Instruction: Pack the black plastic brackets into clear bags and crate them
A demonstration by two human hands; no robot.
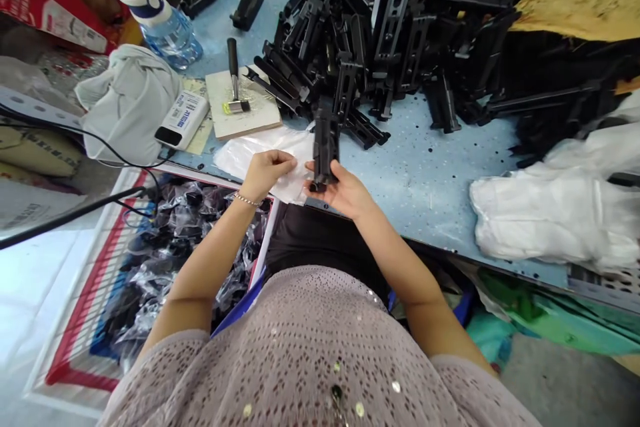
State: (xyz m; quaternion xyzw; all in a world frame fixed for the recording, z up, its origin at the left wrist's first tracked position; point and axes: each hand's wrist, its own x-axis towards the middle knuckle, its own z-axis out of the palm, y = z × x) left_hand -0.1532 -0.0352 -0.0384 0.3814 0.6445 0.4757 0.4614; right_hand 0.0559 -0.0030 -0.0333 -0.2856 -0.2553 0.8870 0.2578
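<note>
My right hand [345, 190] is closed around a long black part [326, 147], holding it upright near the table's front edge. It has a moulded, slotted body; its exact kind I cannot make out. Beside it my left hand [270, 173], with a beaded bracelet at the wrist, pinches a thin white plastic bag [287, 140] between thumb and fingers. The bag lies spread over the table edge and reaches up to the black part. Just beyond my hands rises a big heap of similar black parts [395, 20].
Left of the heap, a brush [233, 80] lies on a wooden board [216, 103]. Nearby are a white device [186, 121], a cloth [127, 90] and a water bottle [173, 37]. White bags [550, 207] stack at right. Below left stands a crate [75, 320] of bagged parts.
</note>
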